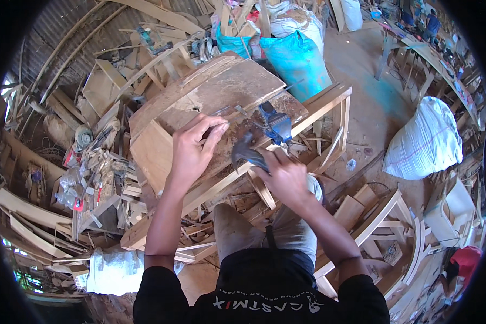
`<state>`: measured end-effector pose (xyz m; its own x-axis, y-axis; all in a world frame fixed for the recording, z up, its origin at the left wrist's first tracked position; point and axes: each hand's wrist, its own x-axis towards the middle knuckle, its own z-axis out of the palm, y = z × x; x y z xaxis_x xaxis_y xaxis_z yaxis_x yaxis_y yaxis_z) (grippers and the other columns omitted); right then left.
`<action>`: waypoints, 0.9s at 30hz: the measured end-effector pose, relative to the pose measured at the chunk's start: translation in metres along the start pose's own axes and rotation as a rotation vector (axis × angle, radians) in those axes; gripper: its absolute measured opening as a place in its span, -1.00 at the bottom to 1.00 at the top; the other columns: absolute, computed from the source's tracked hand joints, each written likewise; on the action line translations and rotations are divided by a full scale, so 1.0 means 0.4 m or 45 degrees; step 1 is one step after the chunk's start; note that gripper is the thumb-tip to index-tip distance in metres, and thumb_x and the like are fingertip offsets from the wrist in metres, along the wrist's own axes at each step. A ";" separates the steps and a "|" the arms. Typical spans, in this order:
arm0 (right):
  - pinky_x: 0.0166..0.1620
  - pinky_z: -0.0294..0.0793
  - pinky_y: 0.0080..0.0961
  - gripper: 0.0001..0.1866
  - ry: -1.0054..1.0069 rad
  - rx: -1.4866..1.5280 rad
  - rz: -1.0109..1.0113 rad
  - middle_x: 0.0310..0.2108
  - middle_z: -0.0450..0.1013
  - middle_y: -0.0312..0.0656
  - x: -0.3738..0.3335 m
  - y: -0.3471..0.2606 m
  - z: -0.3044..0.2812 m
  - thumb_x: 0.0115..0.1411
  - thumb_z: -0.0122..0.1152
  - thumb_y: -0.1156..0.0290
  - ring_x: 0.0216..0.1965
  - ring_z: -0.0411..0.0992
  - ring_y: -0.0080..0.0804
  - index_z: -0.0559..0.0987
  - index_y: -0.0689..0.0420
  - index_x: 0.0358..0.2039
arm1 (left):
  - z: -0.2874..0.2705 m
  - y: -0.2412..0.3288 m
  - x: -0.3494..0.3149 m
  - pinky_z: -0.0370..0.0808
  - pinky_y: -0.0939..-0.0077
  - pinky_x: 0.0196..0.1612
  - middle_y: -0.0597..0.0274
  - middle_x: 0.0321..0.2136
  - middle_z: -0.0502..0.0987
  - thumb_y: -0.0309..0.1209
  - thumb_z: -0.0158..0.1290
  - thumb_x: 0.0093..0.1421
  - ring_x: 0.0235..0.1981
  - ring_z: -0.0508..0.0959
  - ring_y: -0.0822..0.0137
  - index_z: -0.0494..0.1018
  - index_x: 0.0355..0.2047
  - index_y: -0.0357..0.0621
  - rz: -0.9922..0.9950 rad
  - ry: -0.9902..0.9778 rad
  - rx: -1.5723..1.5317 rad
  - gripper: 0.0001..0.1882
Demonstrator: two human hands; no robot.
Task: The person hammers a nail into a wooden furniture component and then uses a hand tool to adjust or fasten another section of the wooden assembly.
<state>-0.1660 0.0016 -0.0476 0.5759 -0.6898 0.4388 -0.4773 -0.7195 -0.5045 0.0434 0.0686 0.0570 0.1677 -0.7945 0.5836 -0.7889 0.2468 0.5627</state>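
- With right hand [286, 177] fingers clamped around the handle, holds hammer [241, 153] over workbench [237, 81], near blue vise [278, 127].
- Points hammer's head leftward, handle's long axis slanting down-right into the fist.
- Brings left hand [193, 146] thumb and forefinger together; cannot tell whether gripping anything.

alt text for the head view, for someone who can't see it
A person's right hand grips a hammer, and the left hand is above a worn wooden workbench with a blue vise. Wood pieces and a turquoise sack are nearby.
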 end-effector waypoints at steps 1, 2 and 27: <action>-0.24 0.66 -0.19 -0.59 0.055 -0.041 -0.106 -0.23 0.60 -0.12 0.027 -0.011 0.041 0.22 0.48 0.17 -0.30 0.65 -0.09 0.66 0.07 0.02 | -0.013 0.006 -0.007 0.49 0.56 -0.33 0.24 -0.40 0.63 -0.56 0.24 0.35 -0.44 0.56 0.50 0.66 -0.12 -0.32 0.103 0.051 0.080 -0.87; -0.20 0.65 -0.19 -0.62 0.118 -0.085 -0.207 -0.22 0.60 -0.13 0.053 -0.003 0.095 0.23 0.48 0.19 -0.27 0.65 -0.10 0.67 0.06 0.00 | -0.024 0.022 -0.010 0.50 0.55 -0.32 0.23 -0.40 0.63 -0.56 0.25 0.33 -0.43 0.57 0.48 0.66 -0.13 -0.32 0.107 0.064 0.101 -0.87; -0.13 0.56 -0.55 -0.78 0.526 1.639 0.300 -0.26 0.67 -0.23 0.166 0.115 -0.135 0.52 0.20 0.33 -0.30 0.55 -0.59 0.68 0.22 -0.09 | -0.034 0.019 -0.057 0.62 0.49 -0.17 0.09 -0.26 0.74 -0.51 0.28 0.33 -0.27 0.70 0.41 0.68 -0.10 -0.31 -0.093 -0.060 0.074 -0.83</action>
<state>-0.1856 -0.0817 -0.0018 0.2217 -0.9209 0.3205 0.5424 -0.1566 -0.8254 0.0415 0.0960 0.0560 0.1990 -0.8350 0.5131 -0.8089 0.1556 0.5669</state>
